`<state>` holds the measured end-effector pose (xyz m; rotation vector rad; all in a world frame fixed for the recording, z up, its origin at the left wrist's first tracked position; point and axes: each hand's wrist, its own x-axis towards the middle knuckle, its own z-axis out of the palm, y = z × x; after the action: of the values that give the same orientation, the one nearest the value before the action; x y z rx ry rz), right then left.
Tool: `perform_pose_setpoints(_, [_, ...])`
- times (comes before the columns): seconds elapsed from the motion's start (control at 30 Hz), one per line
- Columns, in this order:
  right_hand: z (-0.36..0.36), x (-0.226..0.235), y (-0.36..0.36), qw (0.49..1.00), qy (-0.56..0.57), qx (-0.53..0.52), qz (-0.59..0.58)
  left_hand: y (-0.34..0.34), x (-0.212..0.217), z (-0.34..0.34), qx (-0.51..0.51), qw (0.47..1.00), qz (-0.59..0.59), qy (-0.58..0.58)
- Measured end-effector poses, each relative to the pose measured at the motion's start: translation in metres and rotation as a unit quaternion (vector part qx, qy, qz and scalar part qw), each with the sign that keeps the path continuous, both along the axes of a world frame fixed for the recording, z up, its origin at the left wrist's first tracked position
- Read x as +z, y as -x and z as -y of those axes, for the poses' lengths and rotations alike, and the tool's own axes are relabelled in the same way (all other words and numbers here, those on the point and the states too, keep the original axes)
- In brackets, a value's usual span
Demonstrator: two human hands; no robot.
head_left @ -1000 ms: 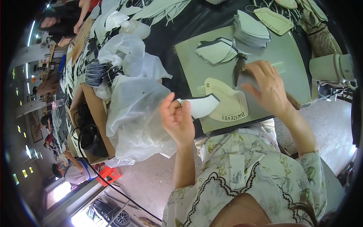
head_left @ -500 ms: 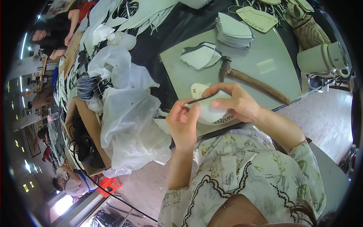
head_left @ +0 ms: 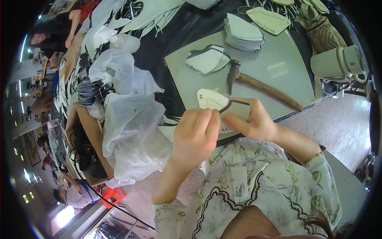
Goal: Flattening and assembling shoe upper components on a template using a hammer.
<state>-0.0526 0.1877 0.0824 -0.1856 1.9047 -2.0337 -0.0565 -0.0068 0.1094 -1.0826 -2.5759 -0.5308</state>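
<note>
Between my two hands, over the near edge of the pale board (head_left: 187, 93), is a small curved panel (head_left: 240, 108), greyish white with a dark edge strip, like a cut shoe-upper piece. My right hand (head_left: 256, 125) grips its right side, thumb across the face and fingers behind. At the panel's left end my left hand (head_left: 197, 135) is closed, back of the hand up, fingertips pinching the edge; its thumb is hidden. Under the hands lies a cream card template (head_left: 209, 98), partly covered. Just beyond them a hammer (head_left: 270, 91) with a wooden handle rests on the board.
Farther back on the board are a loose pile of panels (head_left: 205, 60) and a taller stack (head_left: 243, 35). A lidded mug (head_left: 336, 63) hangs at the right. Clear plastic bags (head_left: 131, 131) and a cardboard box (head_left: 93, 139) crowd the left. Other people work farther left.
My left hand has turned over, knuckles now up, and shifted right along the panel. The panel has tilted, showing its greyer face and dark edge. My right hand keeps its hold.
</note>
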Motion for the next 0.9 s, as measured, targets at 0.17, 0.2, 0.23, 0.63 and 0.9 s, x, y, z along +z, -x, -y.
perform_pose_setpoints(0.17, [-0.002,0.001,-0.002,1.0,-0.007,0.028,-0.007,0.007,0.006,0.005,-0.005,0.995,0.093,-0.025])
perform_pose_setpoints(0.2, [-0.002,0.003,-0.003,0.998,0.006,0.04,0.047,0.008,0.005,0.008,0.006,0.985,0.159,-0.062])
perform_pose_setpoints(0.23, [-0.003,0.003,-0.003,0.998,0.006,0.039,0.047,0.009,0.006,0.009,0.005,0.985,0.159,-0.062])
perform_pose_setpoints(0.63, [0.0,-0.004,-0.01,1.0,-0.009,0.027,0.01,0.021,0.001,0.016,-0.05,0.956,0.275,-0.085])
perform_pose_setpoints(0.9, [0.0,-0.006,-0.011,0.998,-0.011,0.027,0.053,0.019,0.007,0.005,-0.044,0.976,0.202,-0.068])
